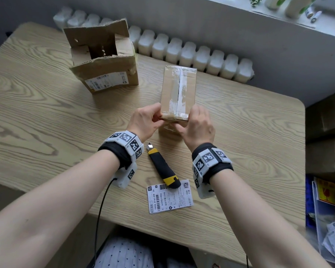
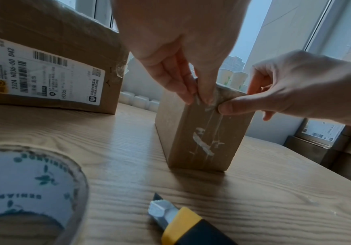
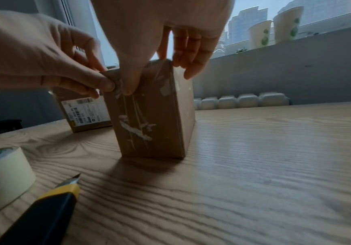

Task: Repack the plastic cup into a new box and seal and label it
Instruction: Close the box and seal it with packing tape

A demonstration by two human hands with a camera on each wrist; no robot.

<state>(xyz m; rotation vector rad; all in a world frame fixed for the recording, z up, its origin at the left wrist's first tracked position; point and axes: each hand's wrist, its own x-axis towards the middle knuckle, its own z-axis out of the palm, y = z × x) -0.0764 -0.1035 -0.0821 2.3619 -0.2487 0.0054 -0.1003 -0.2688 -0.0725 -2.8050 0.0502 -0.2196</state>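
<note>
A small brown box (image 1: pixel 179 88) with clear tape along its top seam stands in the middle of the wooden table (image 1: pixel 46 113). My left hand (image 1: pixel 159 117) pinches its near top edge at the left, where the tape folds over (image 2: pixel 197 99). On the right, my right hand (image 1: pixel 184 124) grips the same end, thumb (image 3: pixel 128 87) on the taped front face and fingers (image 3: pixel 191 66) down the right side. No plastic cup shows on the table. A white shipping label (image 1: pixel 170 197) lies near the table's front edge.
A yellow-and-black utility knife (image 1: pixel 162 167), blade out, lies between my wrists, its handle end on the label. A tape roll (image 2: pixel 27 187) sits by my left wrist. The torn old box (image 1: pixel 103 60) stands back left. Cardboard boxes (image 1: pixel 327 132) stand past the table's right edge.
</note>
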